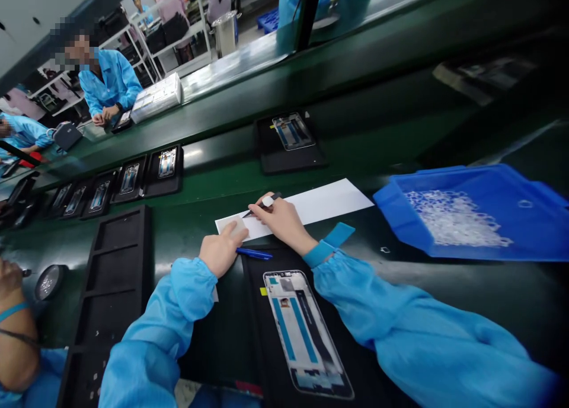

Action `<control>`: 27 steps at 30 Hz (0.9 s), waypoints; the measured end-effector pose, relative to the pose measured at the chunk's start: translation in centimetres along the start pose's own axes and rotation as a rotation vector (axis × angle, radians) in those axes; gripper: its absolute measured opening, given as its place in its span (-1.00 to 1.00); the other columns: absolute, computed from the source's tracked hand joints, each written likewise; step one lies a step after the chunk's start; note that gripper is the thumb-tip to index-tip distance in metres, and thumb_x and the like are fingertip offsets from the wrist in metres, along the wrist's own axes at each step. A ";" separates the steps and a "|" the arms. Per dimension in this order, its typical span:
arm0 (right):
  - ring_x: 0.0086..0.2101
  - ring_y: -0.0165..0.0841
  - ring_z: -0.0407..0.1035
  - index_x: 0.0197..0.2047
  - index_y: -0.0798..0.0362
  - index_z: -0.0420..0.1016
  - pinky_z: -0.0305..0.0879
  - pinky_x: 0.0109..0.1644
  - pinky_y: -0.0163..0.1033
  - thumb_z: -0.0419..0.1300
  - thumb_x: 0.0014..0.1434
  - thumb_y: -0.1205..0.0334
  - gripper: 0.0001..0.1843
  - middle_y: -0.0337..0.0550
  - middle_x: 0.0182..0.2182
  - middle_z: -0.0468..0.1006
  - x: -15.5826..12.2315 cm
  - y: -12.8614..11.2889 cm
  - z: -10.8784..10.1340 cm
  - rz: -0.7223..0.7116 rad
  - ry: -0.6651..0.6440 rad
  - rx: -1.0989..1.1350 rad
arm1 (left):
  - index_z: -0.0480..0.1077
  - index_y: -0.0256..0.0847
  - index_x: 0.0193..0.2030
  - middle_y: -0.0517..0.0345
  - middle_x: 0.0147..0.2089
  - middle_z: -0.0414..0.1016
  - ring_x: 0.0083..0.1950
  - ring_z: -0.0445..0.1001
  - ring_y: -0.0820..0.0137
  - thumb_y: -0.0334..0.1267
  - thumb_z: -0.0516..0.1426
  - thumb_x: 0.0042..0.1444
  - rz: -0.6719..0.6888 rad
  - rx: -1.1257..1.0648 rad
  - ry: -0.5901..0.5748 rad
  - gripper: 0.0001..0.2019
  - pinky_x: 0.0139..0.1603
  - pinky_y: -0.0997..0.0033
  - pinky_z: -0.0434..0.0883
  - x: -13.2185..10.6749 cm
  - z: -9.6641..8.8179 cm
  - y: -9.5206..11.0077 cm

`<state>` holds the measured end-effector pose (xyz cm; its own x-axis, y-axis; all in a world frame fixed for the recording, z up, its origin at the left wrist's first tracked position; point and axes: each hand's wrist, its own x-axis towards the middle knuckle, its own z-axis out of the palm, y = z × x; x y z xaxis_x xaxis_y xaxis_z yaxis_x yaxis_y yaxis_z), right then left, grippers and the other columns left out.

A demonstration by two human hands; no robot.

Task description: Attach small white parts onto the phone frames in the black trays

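Note:
My left hand (221, 249) is curled, its fingertips pressing the near left corner of a white paper strip (320, 203) on the green bench. My right hand (278, 217) pinches dark tweezers (263, 205), tip pointing left onto the strip close to my left fingers. A blue pen (254, 254) lies just below both hands. In front of me a phone frame (304, 332) rests on a black mat (267, 360). Both arms wear blue sleeves; a blue strap wraps my right wrist.
A blue bin (533, 224) of small clear parts sits at right. A black compartment tray (111, 289) lies at left. More phone frames on black mats (288, 138) ride the belt. A co-worker's arm (13, 331) is at far left; other people work across the line.

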<state>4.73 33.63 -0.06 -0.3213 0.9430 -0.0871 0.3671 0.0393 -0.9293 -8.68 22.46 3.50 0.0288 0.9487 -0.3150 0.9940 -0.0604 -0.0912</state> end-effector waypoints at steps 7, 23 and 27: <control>-0.37 -0.19 0.51 -0.50 0.02 0.39 0.27 -0.28 -0.22 0.30 0.07 0.24 -0.81 -0.20 -0.56 0.55 0.0 0.1 0.2 0.008 0.017 -0.004 | 0.18 0.15 0.32 0.15 0.43 0.12 -0.06 0.57 0.16 -0.27 -0.05 0.32 0.002 -0.009 -0.010 -0.54 -0.14 0.15 0.55 0.2 0.2 -0.3; -0.39 -0.15 0.54 -0.44 0.03 0.37 0.31 -0.42 -0.28 0.29 0.01 -0.24 -0.52 -0.29 -0.73 0.30 -11.9 4.0 -7.4 0.110 0.040 0.263 | 0.52 -0.12 -0.06 0.15 -0.17 0.61 -0.11 0.57 0.33 -0.25 0.07 0.24 0.018 -0.689 0.197 -0.77 -0.04 0.41 0.44 -0.7 -0.5 1.4; -0.44 -0.18 0.52 -0.42 0.04 0.41 0.30 -0.44 -0.24 0.24 0.07 -0.16 -0.60 -0.24 -0.65 0.41 -12.7 4.6 -6.6 0.098 0.033 0.180 | 0.53 -0.18 -0.23 0.23 -0.49 0.53 -0.40 0.51 0.38 -0.13 0.08 0.21 0.072 -0.763 -0.065 -0.76 -0.32 0.47 0.38 -0.3 -1.1 4.6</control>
<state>16.29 24.00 -0.79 -0.2616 0.9500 -0.1707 0.2322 -0.1097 -0.9665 -3.97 22.27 4.19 0.1137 0.9288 -0.3527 0.7877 0.1320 0.6017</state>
